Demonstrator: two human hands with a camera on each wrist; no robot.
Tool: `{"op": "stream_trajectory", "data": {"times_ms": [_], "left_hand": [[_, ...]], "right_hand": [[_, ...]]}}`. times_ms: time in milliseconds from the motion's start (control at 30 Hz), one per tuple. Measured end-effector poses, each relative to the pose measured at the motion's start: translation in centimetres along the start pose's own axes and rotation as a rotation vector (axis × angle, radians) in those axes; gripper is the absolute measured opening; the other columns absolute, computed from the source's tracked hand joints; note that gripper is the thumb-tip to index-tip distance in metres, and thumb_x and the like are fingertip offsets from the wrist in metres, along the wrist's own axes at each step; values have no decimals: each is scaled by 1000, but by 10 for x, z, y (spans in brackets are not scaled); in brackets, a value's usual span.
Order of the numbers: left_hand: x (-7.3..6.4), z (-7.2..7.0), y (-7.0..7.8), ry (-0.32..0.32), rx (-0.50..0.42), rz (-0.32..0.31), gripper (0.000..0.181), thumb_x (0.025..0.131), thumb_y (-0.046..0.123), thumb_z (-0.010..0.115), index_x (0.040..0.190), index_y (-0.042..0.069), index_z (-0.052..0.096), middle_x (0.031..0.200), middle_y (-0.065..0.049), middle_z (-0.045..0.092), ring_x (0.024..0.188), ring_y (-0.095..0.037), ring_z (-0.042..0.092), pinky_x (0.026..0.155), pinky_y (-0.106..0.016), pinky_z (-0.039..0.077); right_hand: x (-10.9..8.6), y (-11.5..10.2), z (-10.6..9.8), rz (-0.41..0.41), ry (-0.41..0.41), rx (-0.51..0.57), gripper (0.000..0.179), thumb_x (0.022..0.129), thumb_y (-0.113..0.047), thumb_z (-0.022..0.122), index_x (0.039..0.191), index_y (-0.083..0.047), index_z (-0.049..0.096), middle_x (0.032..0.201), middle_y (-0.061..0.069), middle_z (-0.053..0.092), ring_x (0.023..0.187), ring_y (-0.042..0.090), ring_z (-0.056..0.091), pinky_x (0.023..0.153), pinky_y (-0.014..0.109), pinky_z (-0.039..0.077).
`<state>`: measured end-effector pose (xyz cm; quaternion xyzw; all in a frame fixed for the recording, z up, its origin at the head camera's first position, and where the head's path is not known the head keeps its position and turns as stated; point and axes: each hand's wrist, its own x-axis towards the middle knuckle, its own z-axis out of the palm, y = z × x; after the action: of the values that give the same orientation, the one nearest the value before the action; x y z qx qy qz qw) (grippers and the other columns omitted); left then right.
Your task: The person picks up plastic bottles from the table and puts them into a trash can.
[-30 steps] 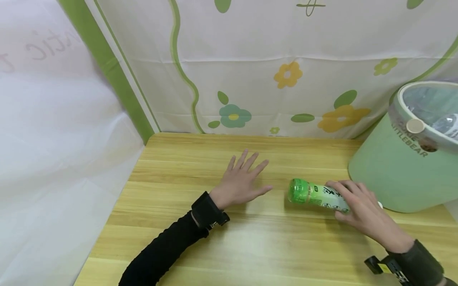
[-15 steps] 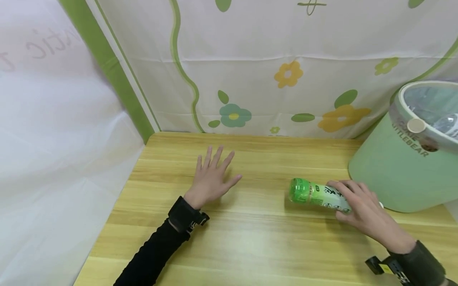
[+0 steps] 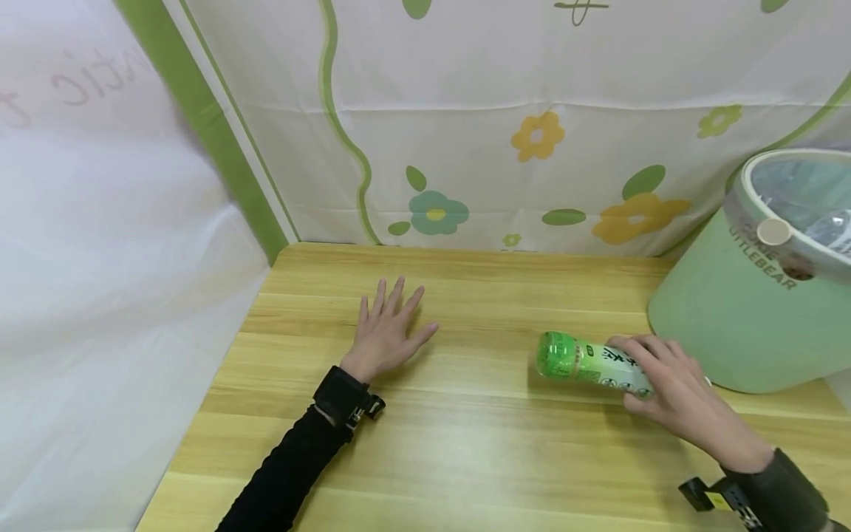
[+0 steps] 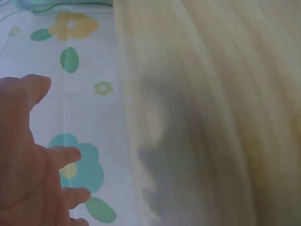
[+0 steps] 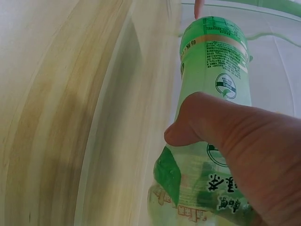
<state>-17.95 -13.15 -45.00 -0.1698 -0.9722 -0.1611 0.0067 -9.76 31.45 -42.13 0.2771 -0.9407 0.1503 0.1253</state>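
Note:
My right hand (image 3: 678,391) grips a green tea bottle (image 3: 595,364) that lies sideways over the table, its green end toward the left. In the right wrist view the thumb (image 5: 202,117) crosses the labelled side of the bottle (image 5: 214,70); the fingers behind it are mostly hidden. Off to the left, my left hand (image 3: 384,336) is held with its fingers spread and nothing in them. The left wrist view shows its fingers (image 4: 66,156) pointing toward the flowered cloth, with a blurred shadow on the wood.
A pale green bin (image 3: 738,318) with a clear liner stands at the right of the wooden table (image 3: 465,443), just beyond my right hand; clear plastic shows inside it. White flowered cloth (image 3: 465,140) hangs behind the table, and plain white cloth (image 3: 120,295) covers the left side.
My left hand has moved left, away from the bottle, mostly in the first half second. My right hand and the bottle stay almost where they were.

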Motion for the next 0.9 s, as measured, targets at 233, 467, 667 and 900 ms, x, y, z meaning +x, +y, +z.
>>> {"op": "stream_trajectory", "data": {"times_ms": [233,467,667,900], "left_hand": [[0,3,-2,5,-12,1,77,102,67,37,164,24,25,168,-15,9,151,-43,-2,116,-64,-5],[2,3,-2,5,-14,4,77,102,67,39,164,24,26,168,-15,10,151,-42,-3,116,-65,-4],[3,4,-3,-17,-3,-6,77,101,69,36,164,27,22,168,-13,6,151,-41,-6,116,-63,-9],[3,6,-3,-9,17,-8,78,100,71,34,164,29,21,168,-13,6,151,-41,-4,116,-65,-4]], "right_hand": [[0,-1,0,-22,20,-26,89,59,-7,90,141,-11,54,118,18,58,99,41,53,61,52,42],[8,-1,-22,-56,52,-58,81,65,-19,87,139,-11,55,115,18,58,92,40,54,56,47,42],[19,-1,-55,-77,113,-108,76,88,-67,53,135,-7,58,113,21,58,88,43,53,58,50,41],[33,-9,-101,-144,234,-189,79,92,-68,40,127,-1,61,106,29,59,83,49,52,63,60,39]]}}
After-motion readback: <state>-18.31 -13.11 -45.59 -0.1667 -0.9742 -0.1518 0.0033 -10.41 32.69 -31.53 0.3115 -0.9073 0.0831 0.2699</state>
